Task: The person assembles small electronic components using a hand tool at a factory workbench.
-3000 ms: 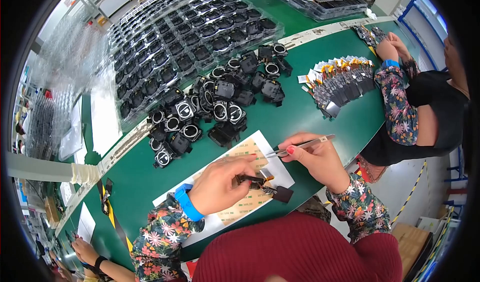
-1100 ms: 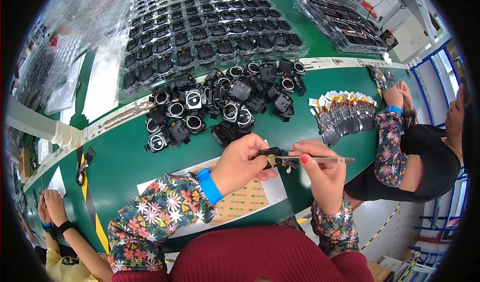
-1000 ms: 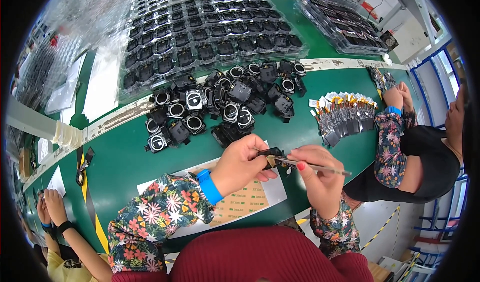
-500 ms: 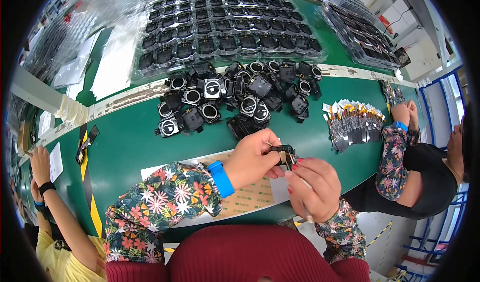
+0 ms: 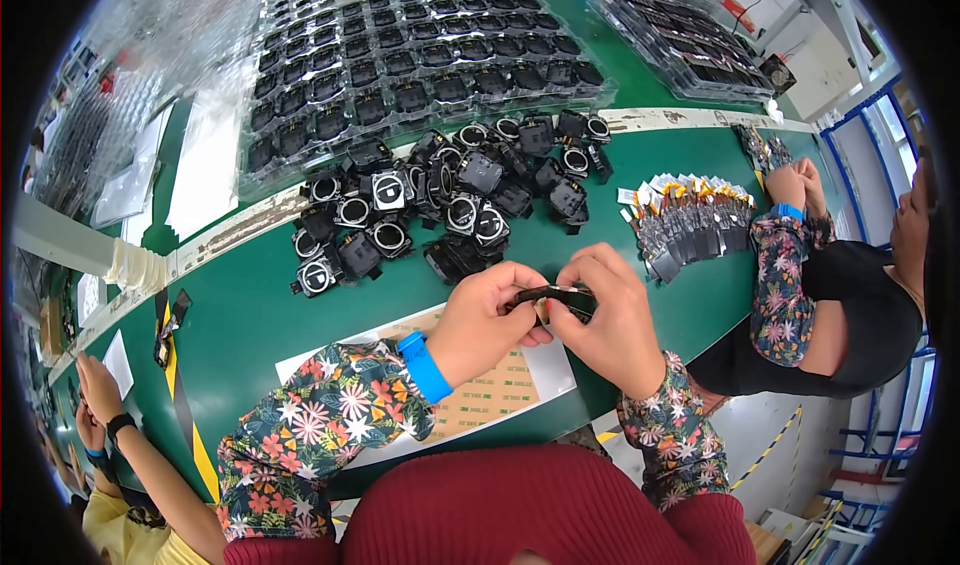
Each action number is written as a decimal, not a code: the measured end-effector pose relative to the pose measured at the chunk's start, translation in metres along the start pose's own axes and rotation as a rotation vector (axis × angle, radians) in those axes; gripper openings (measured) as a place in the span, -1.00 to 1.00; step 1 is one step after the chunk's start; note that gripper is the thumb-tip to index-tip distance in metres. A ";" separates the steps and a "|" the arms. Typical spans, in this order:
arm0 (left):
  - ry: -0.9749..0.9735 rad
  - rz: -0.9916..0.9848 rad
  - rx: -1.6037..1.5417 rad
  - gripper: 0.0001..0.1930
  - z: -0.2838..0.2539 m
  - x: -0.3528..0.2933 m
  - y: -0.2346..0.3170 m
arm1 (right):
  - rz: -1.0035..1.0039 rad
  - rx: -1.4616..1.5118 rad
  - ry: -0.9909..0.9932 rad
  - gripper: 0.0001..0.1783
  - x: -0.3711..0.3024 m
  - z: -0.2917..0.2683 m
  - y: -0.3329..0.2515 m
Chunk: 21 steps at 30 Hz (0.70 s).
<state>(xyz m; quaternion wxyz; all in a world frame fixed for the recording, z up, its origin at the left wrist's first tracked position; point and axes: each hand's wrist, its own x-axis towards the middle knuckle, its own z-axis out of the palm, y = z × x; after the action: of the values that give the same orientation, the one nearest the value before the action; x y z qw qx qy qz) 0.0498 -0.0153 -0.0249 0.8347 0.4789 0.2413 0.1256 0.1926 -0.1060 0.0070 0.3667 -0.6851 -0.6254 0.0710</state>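
My left hand (image 5: 478, 315), wearing a blue wristband, pinches one end of a small black plastic housing (image 5: 563, 295). The fingers of my right hand (image 5: 618, 320) are closed on its other end. A small tan piece (image 5: 541, 311) shows at the housing's near side, between my fingertips. Below the hands lies a white-edged sheet with tan adhesive backing (image 5: 497, 390). Just beyond them is a heap of black housings (image 5: 462, 215), several with silver rings. The tool my right hand held cannot be made out now.
Clear plastic trays (image 5: 425, 60) of black housings stand beyond the white ledge (image 5: 245, 227). At right lie several flat dark parts with yellow and white tabs (image 5: 690, 227). Co-workers' hands show at right (image 5: 797, 187) and left (image 5: 98, 390). Striped tape (image 5: 183, 405) crosses the green table.
My right hand has come up from below the housing to grip its right end, and the slim tool no longer shows. The housing has turned flatter. The whole view has shifted slightly.
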 end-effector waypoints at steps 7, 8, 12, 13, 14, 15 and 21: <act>-0.061 -0.011 -0.041 -0.84 -0.004 0.004 0.002 | 0.117 0.095 0.007 -0.81 -0.001 0.006 0.006; -0.058 -0.012 -0.042 -0.84 -0.004 0.006 0.000 | 0.127 0.100 0.024 -0.81 0.000 0.008 0.007; 0.012 0.006 -0.032 -0.86 -0.002 0.004 -0.006 | 0.023 -0.003 0.051 -0.82 0.001 0.012 -0.001; 0.023 0.054 -0.025 -0.85 -0.002 0.003 -0.009 | -0.006 -0.010 0.059 -0.82 0.001 0.013 -0.003; 0.024 0.074 0.007 -0.84 -0.002 0.004 -0.012 | 0.001 -0.034 0.065 -0.82 0.000 0.012 -0.006; 0.026 0.097 0.043 -0.84 -0.003 0.005 -0.013 | -0.040 -0.044 0.103 -0.81 0.000 0.014 -0.005; 0.021 0.322 0.253 -0.79 -0.005 -0.012 0.015 | 0.059 0.573 0.411 -0.69 -0.018 0.009 0.007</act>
<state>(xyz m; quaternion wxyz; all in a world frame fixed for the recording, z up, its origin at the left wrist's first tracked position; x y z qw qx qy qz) 0.0374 -0.0095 -0.0105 0.7344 0.6110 0.1842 0.2312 0.1894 -0.1186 -0.0095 0.6601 -0.5723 -0.4729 0.1147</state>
